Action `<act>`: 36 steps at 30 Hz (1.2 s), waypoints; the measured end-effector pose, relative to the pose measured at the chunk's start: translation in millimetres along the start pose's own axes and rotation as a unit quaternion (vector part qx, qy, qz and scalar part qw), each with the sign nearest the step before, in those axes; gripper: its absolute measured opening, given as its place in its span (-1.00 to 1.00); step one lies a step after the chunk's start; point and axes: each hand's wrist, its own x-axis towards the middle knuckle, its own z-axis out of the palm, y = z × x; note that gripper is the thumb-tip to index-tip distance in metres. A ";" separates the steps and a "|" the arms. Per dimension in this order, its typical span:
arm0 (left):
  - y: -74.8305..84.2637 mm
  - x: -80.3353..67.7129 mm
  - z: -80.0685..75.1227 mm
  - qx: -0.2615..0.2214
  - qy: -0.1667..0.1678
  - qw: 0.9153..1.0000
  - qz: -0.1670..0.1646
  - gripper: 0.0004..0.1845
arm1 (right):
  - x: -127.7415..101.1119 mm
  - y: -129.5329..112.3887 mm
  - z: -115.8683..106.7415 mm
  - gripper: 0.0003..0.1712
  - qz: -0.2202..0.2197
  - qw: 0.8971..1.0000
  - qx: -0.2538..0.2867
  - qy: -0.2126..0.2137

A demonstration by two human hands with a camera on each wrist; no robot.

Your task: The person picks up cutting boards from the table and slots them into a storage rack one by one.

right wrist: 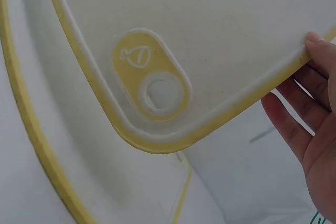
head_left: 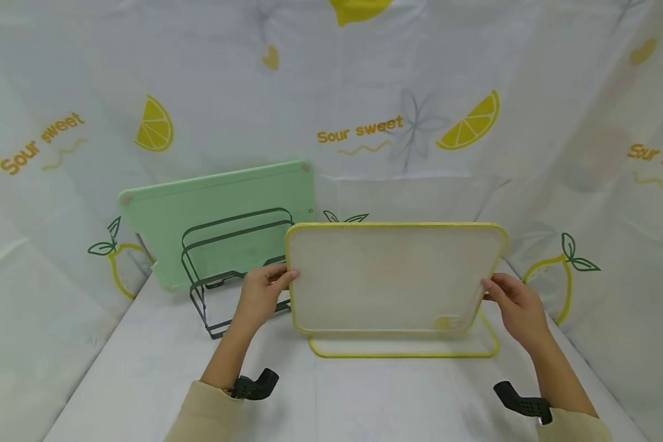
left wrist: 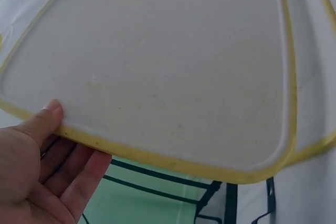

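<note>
You hold the yellow-rimmed white board (head_left: 392, 276) raised on edge, face toward you, long axis running left to right, above the table (head_left: 143, 380). Its yellow hanging-hole tab (right wrist: 149, 77) sits at the lower right corner.

Your left hand (head_left: 259, 294) pinches the left edge, thumb on the front face, fingers curled behind. Your right hand (head_left: 516, 307) grips the right edge the same way.

A second yellow-rimmed board (head_left: 403, 353) lies flat on the table just under the raised one.

The dark wire rack (head_left: 229, 270) stands just left, behind your left hand; its front slots show nothing. The green board (head_left: 210, 209) stands upright at the rack's back, against the lemon-print backdrop (head_left: 364, 129).
</note>
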 end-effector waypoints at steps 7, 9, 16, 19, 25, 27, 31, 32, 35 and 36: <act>13.3 3.4 -35.3 0.013 -0.011 1.000 -0.016 -0.63 | 30.2 -26.1 1.4 -0.75 -0.046 0.998 0.015 -0.041; 17.6 4.8 -46.2 0.022 -0.014 1.000 -0.013 -0.61 | 39.3 -33.9 3.0 -0.75 -0.055 0.997 0.020 -0.048; 32.4 8.9 -82.9 0.049 -0.002 0.999 0.011 -0.60 | 70.2 -63.7 11.3 -0.74 -0.072 0.993 0.035 -0.083; 37.8 10.8 -98.0 0.056 0.006 0.998 0.014 -0.58 | 84.5 -77.6 15.8 -0.75 -0.087 0.991 0.041 -0.091; 50.9 13.9 -132.9 0.063 0.019 0.998 0.001 -0.50 | 114.4 -108.4 30.0 -0.74 -0.110 0.987 0.051 -0.104; 56.7 15.3 -143.6 0.071 0.032 0.997 -0.002 -0.48 | 123.6 -118.0 35.2 -0.75 -0.116 0.985 0.061 -0.108; 67.5 21.1 -161.6 0.076 0.056 0.996 0.005 -0.45 | 142.0 -136.2 43.0 -0.75 -0.127 0.983 0.070 -0.114; 70.2 22.7 -166.0 0.075 0.059 0.995 0.008 -0.45 | 146.7 -141.1 44.3 -0.75 -0.128 0.982 0.073 -0.116; 77.8 27.1 -178.2 0.069 0.069 0.995 0.013 -0.44 | 161.0 -154.7 46.5 -0.75 -0.137 0.980 0.072 -0.124; 80.1 28.4 -182.2 0.070 0.072 0.995 0.012 -0.42 | 165.7 -159.0 47.0 -0.76 -0.141 0.979 0.071 -0.127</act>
